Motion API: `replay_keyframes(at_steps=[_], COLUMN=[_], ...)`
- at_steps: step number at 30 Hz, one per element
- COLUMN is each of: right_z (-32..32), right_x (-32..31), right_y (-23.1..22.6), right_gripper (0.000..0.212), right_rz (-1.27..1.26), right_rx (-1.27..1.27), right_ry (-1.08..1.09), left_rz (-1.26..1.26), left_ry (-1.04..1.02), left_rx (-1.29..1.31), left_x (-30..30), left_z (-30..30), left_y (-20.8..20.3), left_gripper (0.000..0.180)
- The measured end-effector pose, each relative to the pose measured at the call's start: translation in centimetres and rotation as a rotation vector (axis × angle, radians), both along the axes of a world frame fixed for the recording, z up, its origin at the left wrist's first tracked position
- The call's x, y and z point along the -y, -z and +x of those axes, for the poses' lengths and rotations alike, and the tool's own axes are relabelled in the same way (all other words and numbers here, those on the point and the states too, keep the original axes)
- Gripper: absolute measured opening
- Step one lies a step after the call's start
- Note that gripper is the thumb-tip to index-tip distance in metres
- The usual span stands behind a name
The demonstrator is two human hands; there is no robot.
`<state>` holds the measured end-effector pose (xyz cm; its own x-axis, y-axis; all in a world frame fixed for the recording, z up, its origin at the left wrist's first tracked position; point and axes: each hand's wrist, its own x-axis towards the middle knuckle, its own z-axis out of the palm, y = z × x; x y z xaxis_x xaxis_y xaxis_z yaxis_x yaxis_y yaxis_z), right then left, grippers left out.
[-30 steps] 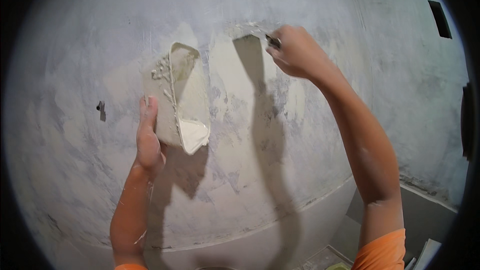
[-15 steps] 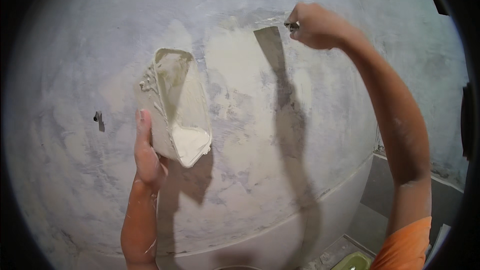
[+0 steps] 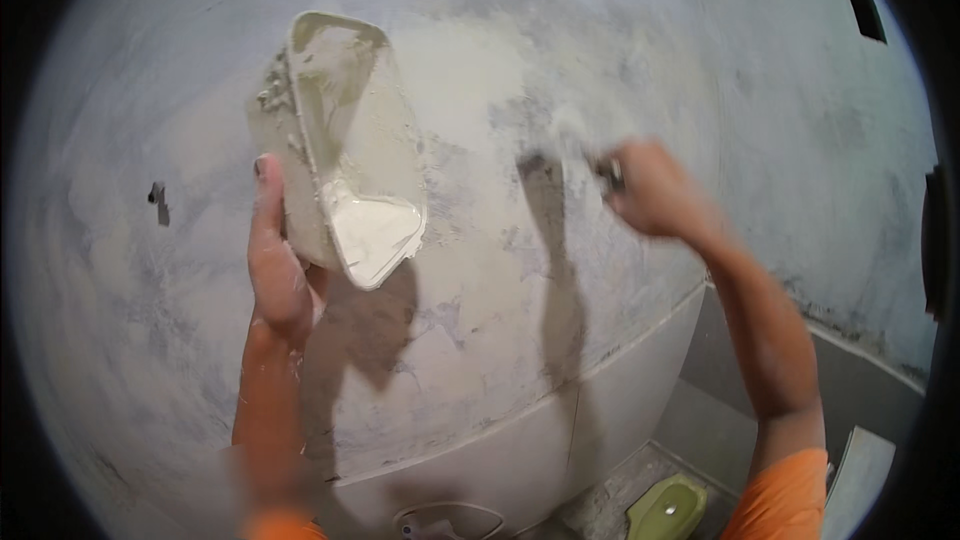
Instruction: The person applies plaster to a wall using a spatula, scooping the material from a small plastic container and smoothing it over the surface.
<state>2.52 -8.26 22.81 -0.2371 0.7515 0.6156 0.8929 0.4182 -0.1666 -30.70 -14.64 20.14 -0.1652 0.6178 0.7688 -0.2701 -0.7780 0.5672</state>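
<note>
Clerk: Findings, please, starting at the left.

Inspector: A small dark stub fitting [image 3: 156, 193] projects from the mottled grey-and-cream plastered wall [image 3: 215, 340]. Next, the left hand [image 3: 283, 275] is closed around the side of an off-white oblong tub [image 3: 280, 135], thumb along its outer face, remaining fingers mostly hidden. The tub is tilted in front of the wall, with smooth white paste [image 3: 372, 235] pooled at its lower end and residue on its sides.

Clerk: And the middle of the surface?

Inspector: A broad cream patch [image 3: 465, 65] lies right of the tub, beside darker grey areas. The lower wall shows uneven cream patches with grey between.

Clerk: The other hand?

Inspector: The right hand [image 3: 655, 195] is curled tightly about a dark-handled hand tool [image 3: 610, 174]. Its working end is blurred; contact with the wall cannot be confirmed. Below, an olive-green basin-like fixture [image 3: 665, 510] sits at floor level. Far right, a dark rectangular recess [image 3: 862, 5] is noted.

Clerk: Progress?

Inspector: In my judgement, partial. Much of the central area carries cream coating, but coverage is uneven; the grey areas appear thinly covered or uncoated and remain outstanding. Paste is available in the tub.
</note>
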Motion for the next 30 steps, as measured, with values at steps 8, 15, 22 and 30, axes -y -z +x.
replay_keyframes(at_steps=[8,15,22,30], right_z=[-2.4,-0.6,-0.1,-5.1], right_x=[-5.6,2.0,3.1,6.9], right_y=[-2.0,7.9,20.4,37.8], right_gripper=[0.022,0.026,0.042,0.053], right_rz=[0.229,-0.318,-0.903,-0.705], right_rx=[-0.114,0.152,-0.789,-1.478], right_ry=[0.0,0.055,-0.546,-0.672], left_rz=[-0.055,-0.147,-0.528,-0.277], left_ry=[0.098,0.119,0.238,0.195], left_rx=[0.043,0.292,0.66,0.122], left_x=[-0.8,2.6,3.0,0.9], left_z=[2.1,1.1,4.0,7.3], left_y=[4.2,13.6,27.4,34.5], left_gripper=[0.059,0.061,0.067,0.079])
